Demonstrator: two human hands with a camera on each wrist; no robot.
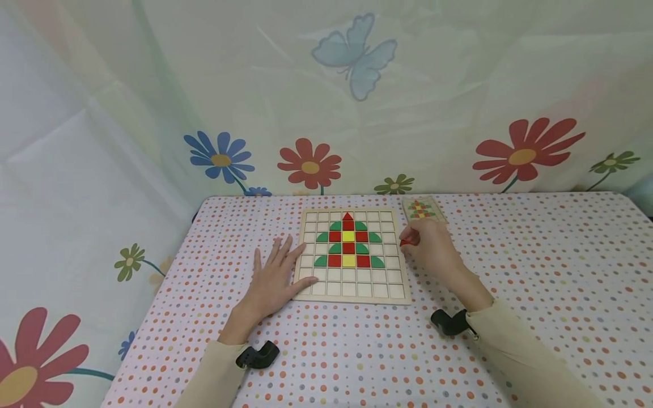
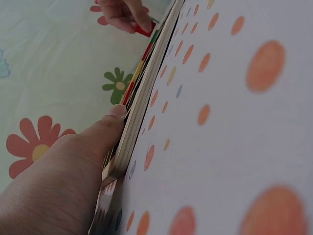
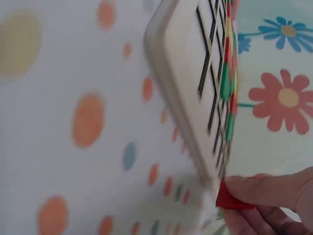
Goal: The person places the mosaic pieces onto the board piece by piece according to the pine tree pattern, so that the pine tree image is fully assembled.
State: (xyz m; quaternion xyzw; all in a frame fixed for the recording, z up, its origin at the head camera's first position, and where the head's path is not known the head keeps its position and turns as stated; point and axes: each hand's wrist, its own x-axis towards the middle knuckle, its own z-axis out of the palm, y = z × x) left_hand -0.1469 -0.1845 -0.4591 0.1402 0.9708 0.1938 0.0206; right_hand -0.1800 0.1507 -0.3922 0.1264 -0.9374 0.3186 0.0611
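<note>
A square wooden grid board (image 1: 377,290) lies on the table, with red, yellow and green tiles (image 1: 348,247) forming a tree shape in its upper and middle cells. My left hand (image 1: 275,281) rests over the board's left edge, fingers spread and straight, thumb on the lower left cells. Just off the board's right edge, my right hand (image 1: 429,246) pinches a small red tile (image 3: 234,197) between thumb and fingers. Beyond that hand lies a small pattern card (image 1: 421,208) showing a similar tree, its near part covered by the hand.
A white cloth with coloured dots (image 1: 357,351) covers the table. Behind it hangs a pale curtain (image 1: 433,85) printed with flowers and a butterfly. Each wrist wears a black camera, one (image 1: 257,355) on the left and another (image 1: 449,322) on the right.
</note>
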